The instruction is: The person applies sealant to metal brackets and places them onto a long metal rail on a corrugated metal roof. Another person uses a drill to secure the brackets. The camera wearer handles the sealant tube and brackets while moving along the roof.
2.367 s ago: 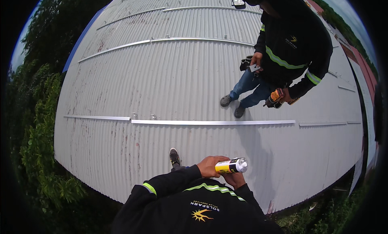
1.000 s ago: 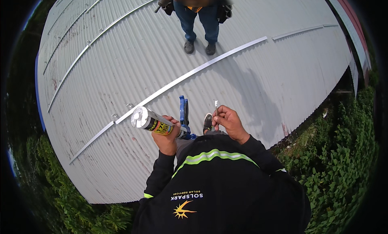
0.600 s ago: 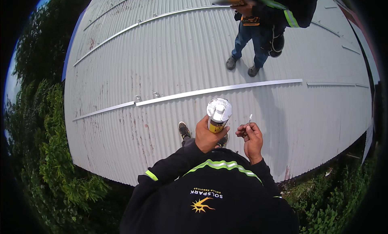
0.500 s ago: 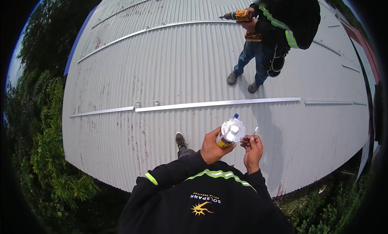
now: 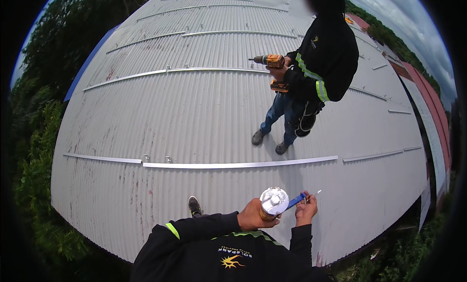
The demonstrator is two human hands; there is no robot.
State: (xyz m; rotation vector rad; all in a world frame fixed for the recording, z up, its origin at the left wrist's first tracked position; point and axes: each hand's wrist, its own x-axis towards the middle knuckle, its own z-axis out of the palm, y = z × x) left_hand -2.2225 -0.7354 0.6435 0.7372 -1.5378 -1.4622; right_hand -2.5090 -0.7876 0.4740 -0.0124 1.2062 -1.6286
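Note:
I stand on a grey corrugated metal roof. My left hand is shut on a sealant cartridge, whose round silver end faces the camera. My right hand sits just right of it, pinching a slim blue tool that lies against the cartridge. A thin white piece sticks out past the fingers. Both black sleeves come in from the lower edge, and my shoe rests on the roof below the cartridge.
Another person in black with reflective stripes stands upslope, holding a yellow drill. Silver rails cross the roof, with small brackets. The roof edge drops to trees on the left and bushes at lower right.
My head has turned, so the roof sits differently in view. The cartridge went from lying sideways to end-on. The right hand came close beside it. The other person now holds the drill level.

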